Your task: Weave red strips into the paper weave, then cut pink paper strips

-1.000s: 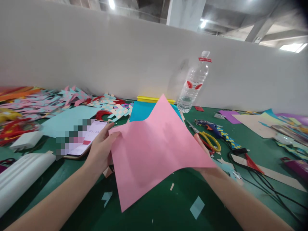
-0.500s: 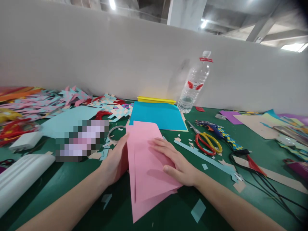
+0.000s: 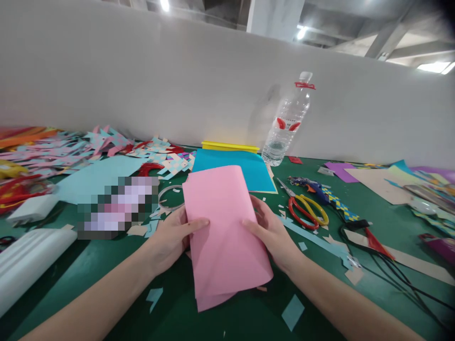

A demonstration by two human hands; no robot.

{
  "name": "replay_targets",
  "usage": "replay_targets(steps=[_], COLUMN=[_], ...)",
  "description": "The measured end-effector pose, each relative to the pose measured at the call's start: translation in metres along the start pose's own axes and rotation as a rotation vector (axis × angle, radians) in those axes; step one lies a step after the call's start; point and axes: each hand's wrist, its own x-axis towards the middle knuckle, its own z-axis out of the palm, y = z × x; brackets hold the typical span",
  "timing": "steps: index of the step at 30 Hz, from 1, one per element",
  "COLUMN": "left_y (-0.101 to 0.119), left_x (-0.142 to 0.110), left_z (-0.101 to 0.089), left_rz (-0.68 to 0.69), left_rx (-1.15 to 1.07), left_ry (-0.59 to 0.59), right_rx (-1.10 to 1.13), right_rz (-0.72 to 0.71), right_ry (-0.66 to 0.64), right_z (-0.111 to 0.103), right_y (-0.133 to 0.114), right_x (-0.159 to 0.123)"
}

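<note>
Folded pink paper [image 3: 225, 237] is held up in front of me, its layers slightly offset at the lower left. My left hand [image 3: 174, 237] grips its left edge, thumb on the front and fingers behind. On the right edge, my right hand [image 3: 272, 232] pinches the paper the same way, its fingers partly hidden behind. Beyond the pink paper lie blue sheets [image 3: 231, 158] on the green table [image 3: 256, 317]. Scissors [image 3: 307, 210] with red and yellow handles rest to the right of my right hand. A roll of tape [image 3: 170, 207] is just past my left hand.
A clear bottle [image 3: 287, 123] leans against the grey partition [image 3: 159, 76]. At right are a glue gun [image 3: 316, 189], black cables [image 3: 398, 270] and paper sheets [image 3: 377, 182]. At left are a pixelated phone [image 3: 121, 208], a white charger [image 3: 33, 210], a white roll [image 3: 35, 265] and paper strips [image 3: 60, 151].
My right hand has gone from lying flat on the pink paper to gripping its right edge. The left thumb has come onto the front, and the paper's top has risen.
</note>
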Motion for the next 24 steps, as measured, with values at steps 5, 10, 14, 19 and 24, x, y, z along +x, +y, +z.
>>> replay_targets(steps=[5,10,14,19,24], left_y=[0.002,0.001,0.004,0.006,0.005], left_x=[-0.003,-0.001,-0.003,-0.005,0.000], left_z=[0.003,0.002,-0.003,-0.004,-0.004], left_rz=[0.039,0.012,-0.113,-0.106,-0.066], left_rx=[-0.057,-0.156,-0.248,-0.237,-0.082], left_ry=[-0.038,-0.056,-0.040,-0.039,0.032], right_rx=[0.305,0.396,0.442,0.440,0.425], right_rz=[0.330,0.322,0.310,0.234,0.235], right_ry=[-0.209,0.008,0.126,0.177,0.285], right_z=[-0.001,0.007,0.023,0.022,0.007], right_y=[-0.005,-0.007,-0.005,0.005,0.008], right_x=[0.000,0.006,0.013,0.018,0.015])
